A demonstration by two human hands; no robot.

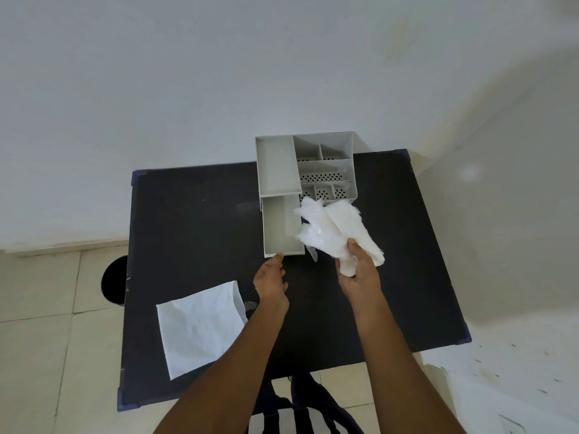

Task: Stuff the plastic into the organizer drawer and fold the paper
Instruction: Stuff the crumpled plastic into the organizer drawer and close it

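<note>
A grey plastic organizer stands at the far middle of the black table. Its drawer is pulled out toward me and looks empty. My left hand touches the drawer's front edge with its fingertips. Just right of the drawer, my right hand grips a crumpled bunch of white translucent plastic, held above the table. A creased white sheet of paper lies flat near the table's front left, partly under my left forearm.
The organizer's right side has several small compartments with perforated floors. A wall rises right behind the table. A dark round object sits on the tiled floor at the left. A white speckled surface lies at the lower right.
</note>
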